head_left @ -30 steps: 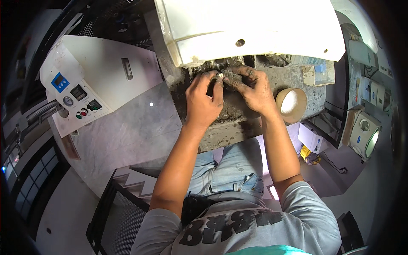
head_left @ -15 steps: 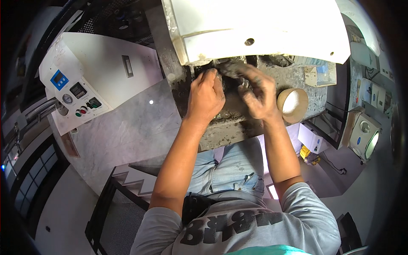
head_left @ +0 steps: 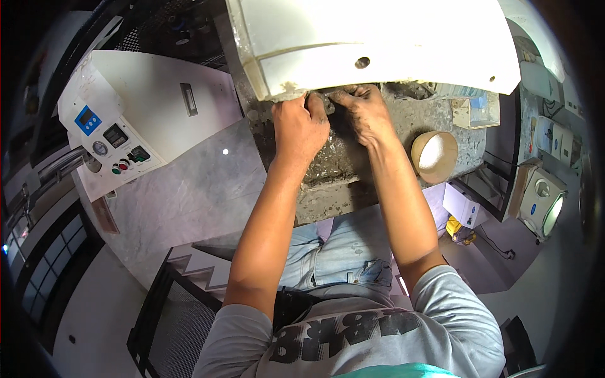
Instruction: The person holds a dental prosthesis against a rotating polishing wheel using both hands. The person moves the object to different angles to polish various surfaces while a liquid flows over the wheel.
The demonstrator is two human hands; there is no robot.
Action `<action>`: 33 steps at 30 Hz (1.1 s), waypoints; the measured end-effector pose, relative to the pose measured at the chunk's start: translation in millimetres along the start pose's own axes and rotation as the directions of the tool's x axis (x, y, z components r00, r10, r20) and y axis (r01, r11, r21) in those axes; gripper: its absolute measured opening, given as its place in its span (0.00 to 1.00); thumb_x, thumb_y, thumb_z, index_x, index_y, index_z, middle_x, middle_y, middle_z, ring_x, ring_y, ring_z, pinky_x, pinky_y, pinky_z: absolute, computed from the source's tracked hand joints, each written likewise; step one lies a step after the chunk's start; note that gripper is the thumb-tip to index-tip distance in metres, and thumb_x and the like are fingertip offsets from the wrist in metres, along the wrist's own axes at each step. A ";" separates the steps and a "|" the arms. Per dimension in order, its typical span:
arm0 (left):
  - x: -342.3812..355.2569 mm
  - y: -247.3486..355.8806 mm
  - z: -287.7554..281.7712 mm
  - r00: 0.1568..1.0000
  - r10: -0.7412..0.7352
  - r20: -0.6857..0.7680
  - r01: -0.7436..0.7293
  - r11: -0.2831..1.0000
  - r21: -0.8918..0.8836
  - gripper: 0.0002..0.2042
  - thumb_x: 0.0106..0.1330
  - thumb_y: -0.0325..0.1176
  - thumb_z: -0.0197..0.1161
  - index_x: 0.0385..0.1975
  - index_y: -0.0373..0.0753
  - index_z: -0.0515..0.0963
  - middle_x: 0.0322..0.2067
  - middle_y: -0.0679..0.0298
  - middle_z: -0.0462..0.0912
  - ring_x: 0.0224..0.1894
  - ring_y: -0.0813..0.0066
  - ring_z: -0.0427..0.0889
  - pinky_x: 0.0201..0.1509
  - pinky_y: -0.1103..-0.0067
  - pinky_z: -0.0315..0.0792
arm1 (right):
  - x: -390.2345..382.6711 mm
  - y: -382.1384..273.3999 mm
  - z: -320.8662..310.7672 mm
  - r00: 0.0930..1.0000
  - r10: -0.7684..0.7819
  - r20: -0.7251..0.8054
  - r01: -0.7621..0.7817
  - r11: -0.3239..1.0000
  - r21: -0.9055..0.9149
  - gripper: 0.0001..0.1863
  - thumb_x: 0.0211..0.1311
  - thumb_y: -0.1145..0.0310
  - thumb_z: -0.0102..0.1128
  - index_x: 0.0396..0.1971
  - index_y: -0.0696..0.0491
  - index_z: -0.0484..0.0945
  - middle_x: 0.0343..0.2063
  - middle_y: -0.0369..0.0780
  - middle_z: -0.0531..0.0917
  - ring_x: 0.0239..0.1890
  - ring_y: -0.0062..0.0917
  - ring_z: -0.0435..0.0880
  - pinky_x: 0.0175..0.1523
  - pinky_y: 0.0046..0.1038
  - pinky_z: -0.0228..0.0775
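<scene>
My left hand [head_left: 300,129] reaches to the lower edge of a white machine housing [head_left: 378,38], with its fingers curled in and the thumb pressed alongside. Their tips are partly hidden at the edge. My right hand [head_left: 367,113] is beside it, a small gap to the right, with fingers bent and dark with grime. Between the two sits something dark and wet under the edge, too shadowed to name. Both hands are closed, and what they grip does not show. Below them lies a wet, mud-smeared work surface [head_left: 337,154].
A round tan bowl with white contents [head_left: 435,157] stands right of my right forearm. Behind it is a small open box [head_left: 476,113]. At left stands a white control cabinet [head_left: 164,88] with gauges and buttons. A boxy lamp [head_left: 541,203] glows at far right.
Both hands have moved; the left went slightly left and up, the right moved up and left under the housing edge. The white housing's near left corner has shifted slightly left and down.
</scene>
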State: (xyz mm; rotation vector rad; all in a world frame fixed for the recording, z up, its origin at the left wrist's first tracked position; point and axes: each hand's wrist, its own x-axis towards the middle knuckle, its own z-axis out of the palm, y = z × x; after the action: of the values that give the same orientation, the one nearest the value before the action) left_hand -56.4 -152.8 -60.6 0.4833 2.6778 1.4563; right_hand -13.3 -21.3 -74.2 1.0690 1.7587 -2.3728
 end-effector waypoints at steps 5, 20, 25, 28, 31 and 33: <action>-4.1 2.5 -11.3 0.992 -0.098 0.074 0.103 0.993 -0.064 0.13 0.61 0.26 0.57 0.42 0.25 0.79 0.23 0.46 0.82 0.22 0.68 0.83 0.31 0.76 0.75 | -5.7 -2.4 4.1 0.998 -0.062 0.033 0.063 0.998 -0.012 0.09 0.56 0.79 0.64 0.36 0.67 0.82 0.32 0.45 0.86 0.34 0.22 0.82 0.45 0.23 0.74; 0.3 -1.3 -5.2 1.000 0.023 0.009 -0.022 0.995 -0.099 0.12 0.61 0.27 0.58 0.39 0.23 0.79 0.23 0.47 0.83 0.24 0.68 0.82 0.34 0.75 0.75 | -7.4 -3.5 3.1 0.999 -0.035 -0.024 0.035 0.999 0.029 0.10 0.55 0.78 0.66 0.35 0.68 0.81 0.30 0.45 0.85 0.31 0.22 0.81 0.40 0.23 0.73; 6.2 -9.2 6.1 0.994 -0.074 0.086 0.086 0.986 -0.140 0.10 0.61 0.24 0.58 0.37 0.23 0.80 0.20 0.56 0.81 0.22 0.79 0.75 0.29 0.81 0.70 | -1.5 -2.0 -5.8 0.988 0.115 -0.105 -0.103 0.988 0.117 0.09 0.54 0.76 0.67 0.32 0.67 0.80 0.25 0.40 0.82 0.26 0.20 0.79 0.32 0.23 0.72; 6.2 -10.0 1.7 0.960 -0.204 0.191 0.236 0.958 -0.163 0.08 0.61 0.22 0.57 0.35 0.24 0.81 0.19 0.62 0.80 0.21 0.83 0.73 0.29 0.82 0.69 | -6.7 -6.9 -0.1 0.976 0.125 -0.177 -0.098 0.983 0.154 0.08 0.53 0.76 0.68 0.29 0.65 0.80 0.21 0.38 0.80 0.24 0.19 0.77 0.28 0.22 0.69; 5.2 -10.0 -5.4 0.897 -0.368 0.245 0.432 0.847 -0.311 0.07 0.62 0.21 0.57 0.34 0.25 0.81 0.22 0.63 0.80 0.25 0.81 0.75 0.33 0.82 0.70 | -8.8 -3.5 0.3 0.994 0.016 -0.107 -0.013 0.999 0.032 0.07 0.52 0.76 0.68 0.27 0.64 0.81 0.20 0.38 0.80 0.25 0.19 0.77 0.29 0.20 0.68; 2.5 -20.6 -0.7 0.905 -0.366 0.218 0.426 0.775 -0.467 0.08 0.61 0.22 0.58 0.35 0.25 0.81 0.26 0.60 0.81 0.30 0.80 0.77 0.37 0.82 0.72 | -9.9 -2.8 1.6 0.998 -0.029 -0.057 0.030 0.999 0.019 0.06 0.51 0.76 0.68 0.26 0.63 0.81 0.22 0.38 0.81 0.25 0.19 0.77 0.30 0.19 0.68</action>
State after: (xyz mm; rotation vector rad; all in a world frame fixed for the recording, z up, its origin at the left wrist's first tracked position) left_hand -64.0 -163.1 -77.0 -0.0433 2.0060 1.8164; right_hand -7.6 -25.4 -66.5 1.1316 1.7844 -2.4052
